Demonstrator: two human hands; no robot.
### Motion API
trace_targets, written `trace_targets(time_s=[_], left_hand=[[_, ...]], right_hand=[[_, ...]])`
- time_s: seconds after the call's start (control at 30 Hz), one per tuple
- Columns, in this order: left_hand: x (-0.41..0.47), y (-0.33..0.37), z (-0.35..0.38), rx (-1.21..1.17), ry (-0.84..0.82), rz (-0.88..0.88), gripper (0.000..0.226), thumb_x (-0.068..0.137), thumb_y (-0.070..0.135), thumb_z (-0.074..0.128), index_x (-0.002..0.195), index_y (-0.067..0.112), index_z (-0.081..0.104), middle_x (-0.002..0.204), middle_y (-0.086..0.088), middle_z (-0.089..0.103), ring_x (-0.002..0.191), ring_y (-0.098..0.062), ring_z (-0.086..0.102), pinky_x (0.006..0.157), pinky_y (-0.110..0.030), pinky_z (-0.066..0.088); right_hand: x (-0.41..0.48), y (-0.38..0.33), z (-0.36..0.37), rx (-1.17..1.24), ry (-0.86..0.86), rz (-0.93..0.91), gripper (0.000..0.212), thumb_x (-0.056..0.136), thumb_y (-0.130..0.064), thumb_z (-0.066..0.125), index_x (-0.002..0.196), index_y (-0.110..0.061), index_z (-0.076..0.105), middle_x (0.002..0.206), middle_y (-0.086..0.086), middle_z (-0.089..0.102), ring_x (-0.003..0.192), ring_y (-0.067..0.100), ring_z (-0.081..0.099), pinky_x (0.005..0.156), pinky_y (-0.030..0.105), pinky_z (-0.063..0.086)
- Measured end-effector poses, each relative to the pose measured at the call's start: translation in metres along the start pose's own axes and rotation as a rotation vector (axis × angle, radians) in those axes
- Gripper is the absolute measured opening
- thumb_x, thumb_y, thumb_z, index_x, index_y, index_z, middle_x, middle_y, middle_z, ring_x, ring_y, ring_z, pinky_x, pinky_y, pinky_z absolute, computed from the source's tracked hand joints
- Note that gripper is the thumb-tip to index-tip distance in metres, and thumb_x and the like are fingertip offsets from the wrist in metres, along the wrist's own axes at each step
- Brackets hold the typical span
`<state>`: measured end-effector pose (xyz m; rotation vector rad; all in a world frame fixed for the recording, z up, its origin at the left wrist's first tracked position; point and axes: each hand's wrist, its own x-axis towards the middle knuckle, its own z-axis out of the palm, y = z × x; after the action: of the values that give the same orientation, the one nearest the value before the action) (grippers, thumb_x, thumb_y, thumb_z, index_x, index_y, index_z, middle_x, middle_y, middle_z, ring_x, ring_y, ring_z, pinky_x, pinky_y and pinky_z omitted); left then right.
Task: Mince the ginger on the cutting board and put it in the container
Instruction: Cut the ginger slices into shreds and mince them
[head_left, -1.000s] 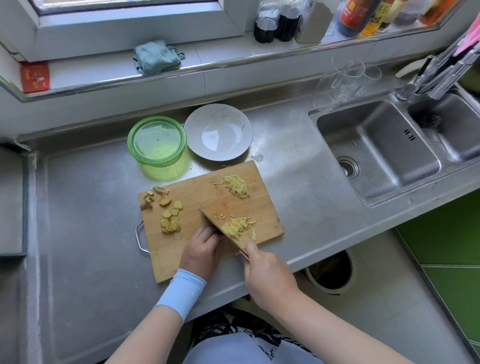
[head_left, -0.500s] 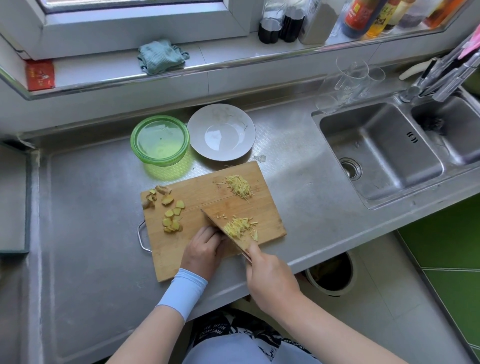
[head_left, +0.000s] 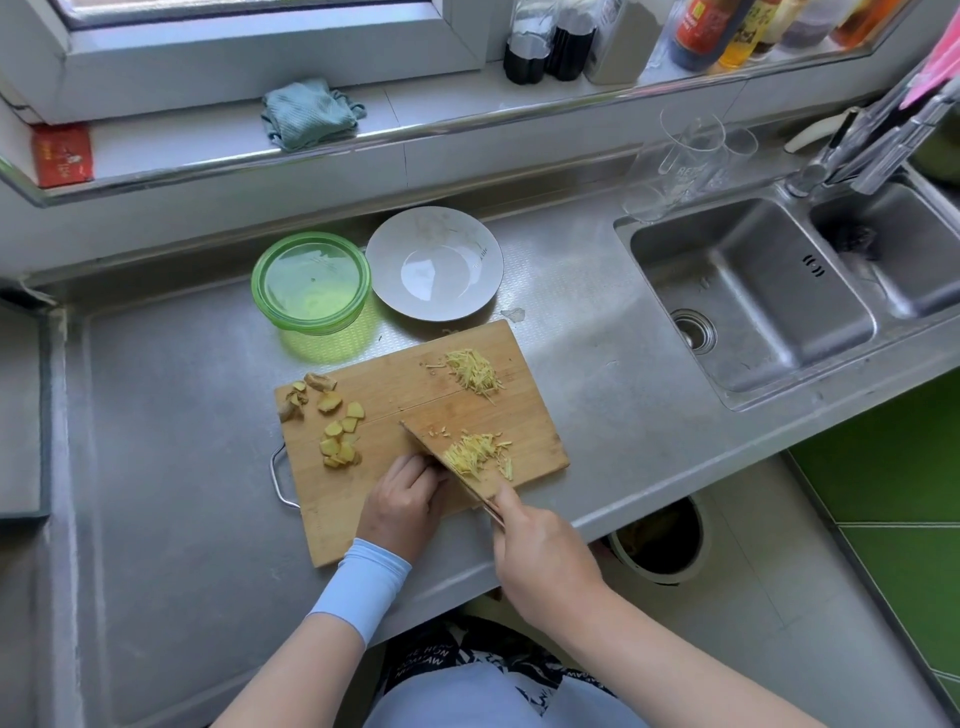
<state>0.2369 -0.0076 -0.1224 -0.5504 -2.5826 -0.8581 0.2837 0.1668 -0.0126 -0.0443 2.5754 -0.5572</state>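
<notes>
R grip (head_left: 540, 551) grasps knife (head_left: 449, 473); ginger shreds (head_left: 478, 454) just beside it; L grip (head_left: 405, 501) curled, hold unclear.

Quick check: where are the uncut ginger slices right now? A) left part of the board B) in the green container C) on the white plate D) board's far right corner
A: the ginger slices lie on the left part of the cutting board, left of the knife.

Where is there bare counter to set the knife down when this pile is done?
Bare steel counter lies left of the bamboo cutting board, and a strip between board and steel sink. Crowded behind the board: green round container and white round plate sit side by side. The board carries ginger.
</notes>
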Motion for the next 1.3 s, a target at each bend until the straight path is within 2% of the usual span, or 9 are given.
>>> trace_targets(time_s=[0.07,0.27,0.37,0.5,0.63,0.8,1.03,1.17,1.3], left_hand=[[-0.001,0.001,0.001,0.010,-0.008,-0.002,0.023,0.095,0.013,0.055,0.078,0.003,0.067,0.083,-0.012,0.064,0.076,-0.031,0.060,0.057,-0.040,0.052],[0.000,0.002,0.000,0.023,-0.018,0.009,0.027,0.097,0.015,0.052,0.076,0.003,0.065,0.079,-0.011,0.060,0.071,-0.030,0.054,0.056,-0.041,0.048],[0.000,0.004,-0.002,0.022,-0.005,-0.004,0.025,0.094,0.015,0.055,0.074,0.004,0.065,0.077,-0.011,0.061,0.071,-0.029,0.055,0.058,-0.039,0.048],[0.001,0.003,-0.004,0.014,0.003,0.002,0.020,0.092,0.012,0.057,0.079,0.003,0.068,0.083,-0.011,0.066,0.078,-0.029,0.060,0.063,-0.037,0.052],[0.000,0.002,-0.002,0.017,-0.018,-0.014,0.021,0.093,0.012,0.056,0.078,0.003,0.067,0.082,-0.011,0.064,0.076,-0.030,0.059,0.060,-0.039,0.052],[0.000,0.003,-0.001,0.022,-0.002,-0.012,0.029,0.097,0.019,0.052,0.078,0.004,0.066,0.080,-0.011,0.061,0.075,-0.028,0.052,0.061,-0.036,0.046],[0.000,0.006,-0.004,0.013,0.011,-0.045,0.037,0.102,0.023,0.043,0.081,0.004,0.067,0.085,-0.011,0.063,0.079,-0.029,0.055,0.062,-0.035,0.048],[-0.001,0.006,-0.003,0.006,-0.006,-0.054,0.041,0.103,0.024,0.042,0.075,0.004,0.065,0.079,-0.011,0.060,0.074,-0.031,0.055,0.057,-0.038,0.048],[-0.001,0.005,-0.003,0.028,-0.005,-0.044,0.025,0.094,0.017,0.053,0.076,0.004,0.066,0.079,-0.011,0.060,0.075,-0.029,0.053,0.058,-0.037,0.048]], right_hand=[[0.005,-0.002,0.002,-0.009,0.001,0.007,0.046,0.105,-0.024,0.037,0.149,-0.020,0.027,0.095,0.009,0.069,0.087,0.030,0.065,0.066,0.038,0.047],[0.029,-0.026,-0.003,-0.020,0.020,-0.018,0.012,0.105,-0.022,0.037,0.114,-0.016,0.040,0.097,0.010,0.063,0.088,0.034,0.064,0.062,0.035,0.036],[0.023,-0.021,-0.003,-0.023,0.037,-0.026,0.021,0.105,-0.024,0.036,0.125,-0.016,0.040,0.101,0.010,0.065,0.090,0.033,0.064,0.064,0.035,0.036],[0.000,-0.005,0.000,-0.022,0.011,-0.014,0.045,0.105,-0.026,0.036,0.149,-0.020,0.027,0.094,0.007,0.069,0.085,0.029,0.064,0.067,0.039,0.048],[0.005,-0.006,0.001,-0.012,0.020,0.005,0.042,0.105,-0.025,0.036,0.147,-0.018,0.031,0.097,0.009,0.069,0.088,0.030,0.065,0.065,0.037,0.044],[0.025,-0.025,-0.002,-0.019,0.041,-0.025,0.018,0.105,-0.023,0.037,0.120,-0.014,0.041,0.100,0.012,0.065,0.091,0.035,0.065,0.063,0.034,0.036],[0.001,-0.005,0.000,0.001,0.040,-0.018,0.036,0.103,-0.023,0.037,0.139,-0.018,0.036,0.092,0.010,0.067,0.084,0.033,0.061,0.069,0.043,0.049],[0.002,-0.003,0.003,0.001,0.033,-0.004,0.039,0.104,-0.024,0.038,0.142,-0.017,0.036,0.094,0.010,0.068,0.086,0.033,0.063,0.068,0.042,0.047],[0.022,-0.021,0.000,-0.019,0.059,-0.023,0.023,0.104,-0.023,0.038,0.125,-0.015,0.042,0.104,0.012,0.064,0.094,0.036,0.063,0.066,0.037,0.039]])
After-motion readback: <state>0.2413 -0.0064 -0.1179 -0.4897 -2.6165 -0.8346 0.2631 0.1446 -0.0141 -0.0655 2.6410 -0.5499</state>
